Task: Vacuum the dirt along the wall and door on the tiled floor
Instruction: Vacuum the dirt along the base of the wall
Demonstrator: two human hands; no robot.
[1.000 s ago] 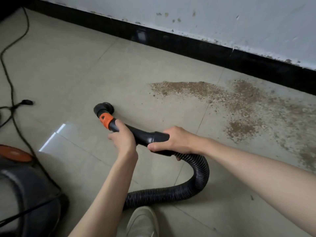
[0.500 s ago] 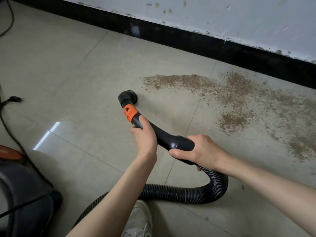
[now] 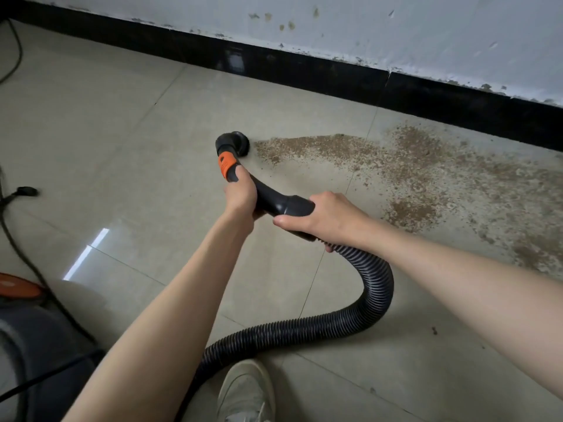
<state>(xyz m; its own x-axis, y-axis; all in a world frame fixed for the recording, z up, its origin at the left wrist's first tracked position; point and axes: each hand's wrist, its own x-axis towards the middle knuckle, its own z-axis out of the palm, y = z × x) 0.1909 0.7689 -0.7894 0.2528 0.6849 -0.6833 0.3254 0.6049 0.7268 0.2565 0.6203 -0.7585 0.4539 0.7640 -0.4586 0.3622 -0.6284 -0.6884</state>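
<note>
Vacuum nozzle (image 3: 233, 141): black, round, set down on the tiled floor (image 3: 122, 153) just at the left tip of the dirt (image 3: 405, 175); whether it touched the first grains could not be told; an orange collar (image 3: 227, 162) joined it to a black curved tube (image 3: 274, 197). Left hand (image 3: 240, 193): fingers wrapped round the tube just behind the orange collar. Right hand (image 3: 326, 217): fingers curled round the wider black cuff where the tube met the ribbed hose (image 3: 359, 303), thumb laid along the near side. Hose: black, looped to the right behind the right hand, then back left across the floor toward a white shoe (image 3: 245, 391) at the bottom edge. Dirt: brown and grainy, spread in a long patch to the right of the nozzle, beside the black skirting board (image 3: 304, 68) at the foot of a pale, chipped wall (image 3: 396, 28); denser clumps lay near the right forearm. Vacuum body (image 3: 36, 354): dark, with an orange part, at the lower left corner; black cables (image 3: 18, 239) lay on the tiles beside it, one ending in a plug (image 3: 26, 191).
</note>
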